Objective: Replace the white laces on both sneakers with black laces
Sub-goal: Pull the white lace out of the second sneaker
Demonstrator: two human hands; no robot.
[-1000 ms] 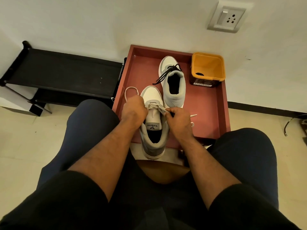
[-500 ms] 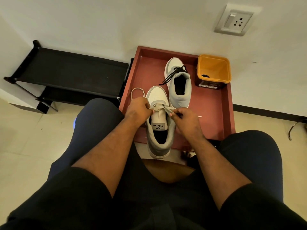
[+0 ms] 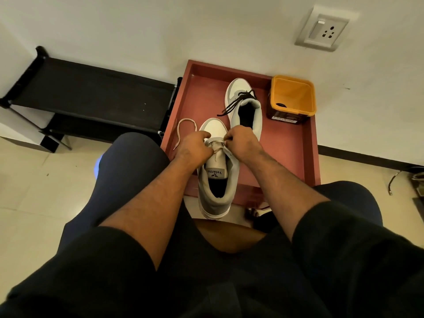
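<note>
Both hands, the left hand (image 3: 193, 149) and right hand (image 3: 244, 143), pinch the white lace (image 3: 214, 141) on the near sneaker (image 3: 216, 180). The far sneaker (image 3: 246, 104), at one o'clock, has its black lace (image 3: 236, 101). Next, I think, pull the white one free.

"Velarto" on the near sneaker's tongue label (image 3: 215, 173); small print on the orange container's label (image 3: 285, 116) unreadable

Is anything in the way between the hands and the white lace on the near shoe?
Nothing visible. The left hand and right hand are already on the white lace across the near sneaker. Its loose end loops freely on the red tray.
</note>
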